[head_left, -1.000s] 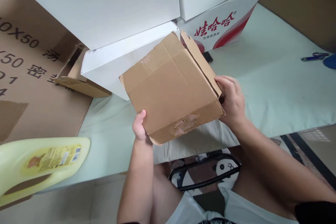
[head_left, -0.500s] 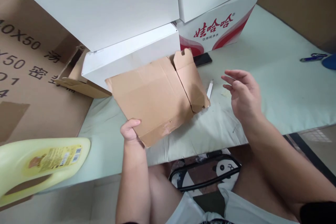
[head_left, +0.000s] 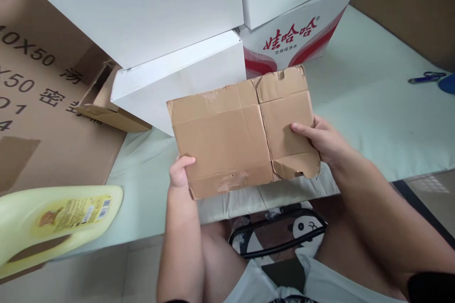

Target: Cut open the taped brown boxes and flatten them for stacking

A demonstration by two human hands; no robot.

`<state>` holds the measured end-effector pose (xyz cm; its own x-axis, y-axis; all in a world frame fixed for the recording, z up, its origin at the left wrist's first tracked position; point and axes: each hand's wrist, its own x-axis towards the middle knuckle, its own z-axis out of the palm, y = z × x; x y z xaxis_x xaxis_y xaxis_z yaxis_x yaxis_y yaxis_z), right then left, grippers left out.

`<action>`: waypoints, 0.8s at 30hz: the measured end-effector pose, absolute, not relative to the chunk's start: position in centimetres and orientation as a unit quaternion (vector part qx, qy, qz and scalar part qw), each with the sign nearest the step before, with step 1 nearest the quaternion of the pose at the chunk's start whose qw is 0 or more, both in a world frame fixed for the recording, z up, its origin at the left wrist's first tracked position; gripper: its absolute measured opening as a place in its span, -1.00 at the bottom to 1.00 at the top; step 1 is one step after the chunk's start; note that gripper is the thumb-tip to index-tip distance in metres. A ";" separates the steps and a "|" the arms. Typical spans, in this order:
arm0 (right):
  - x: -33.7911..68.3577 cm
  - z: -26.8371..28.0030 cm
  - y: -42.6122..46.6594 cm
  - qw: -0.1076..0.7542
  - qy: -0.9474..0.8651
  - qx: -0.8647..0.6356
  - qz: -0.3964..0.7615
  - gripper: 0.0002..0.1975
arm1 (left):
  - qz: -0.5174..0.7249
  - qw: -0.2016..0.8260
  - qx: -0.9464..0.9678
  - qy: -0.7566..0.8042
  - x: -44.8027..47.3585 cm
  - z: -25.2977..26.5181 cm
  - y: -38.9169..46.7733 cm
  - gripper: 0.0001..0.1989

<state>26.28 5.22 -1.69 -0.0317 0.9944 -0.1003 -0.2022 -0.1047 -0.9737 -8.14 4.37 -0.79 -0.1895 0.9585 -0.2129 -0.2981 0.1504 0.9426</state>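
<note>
A flattened brown cardboard box (head_left: pixel 222 137) is held up between my two hands above the near edge of the table. My left hand (head_left: pixel 180 170) grips its lower left side, thumb on the face and fingers behind it. Around the right edge, my right hand (head_left: pixel 323 139) is closed with its thumb pressed on the end panel. A crease separates that panel from the larger one, and its lower flap is torn and curled. The cardboard hides part of the table behind it.
White boxes (head_left: pixel 177 75) and a red-and-white carton (head_left: pixel 295 42) stand behind. A large brown carton (head_left: pixel 53 104) and a pale yellow bottle (head_left: pixel 106 199) are at left. On the pale green tablecloth (head_left: pixel 384 118), a blue pen-like item (head_left: pixel 423 78) lies at right.
My right hand has moved left and taken hold of the cardboard's right edge. The cardboard has shifted right and levelled, now covering the phone and white cutter seen before.
</note>
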 end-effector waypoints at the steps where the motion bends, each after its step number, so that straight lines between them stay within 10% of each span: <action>1: 26.2 -1.7 5.2 0.521 -0.436 -0.474 0.560 -0.52 | 0.565 0.530 0.333 0.537 -7.9 -1.0 4.7 -0.61; 8: 25.6 -1.5 4.9 0.546 -0.468 -0.504 0.480 -0.48 | 0.643 0.405 0.358 0.543 -6.6 -1.3 5.5 -0.41; 16: 26.0 0.2 3.9 0.384 -0.543 -0.426 0.613 -0.50 | 0.725 0.297 0.345 0.517 -7.6 -1.5 5.5 -0.47; 24: 26.5 0.4 1.3 0.431 -0.466 -0.545 0.547 -0.44 | 0.572 0.311 0.398 0.646 -8.1 -1.9 6.0 -0.63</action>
<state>26.52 1.27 0.43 -0.0339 0.9801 -0.1955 0.0370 -0.1942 -0.9803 -8.09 5.96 -1.89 -0.4900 0.8701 0.0538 0.1596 0.0288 0.9868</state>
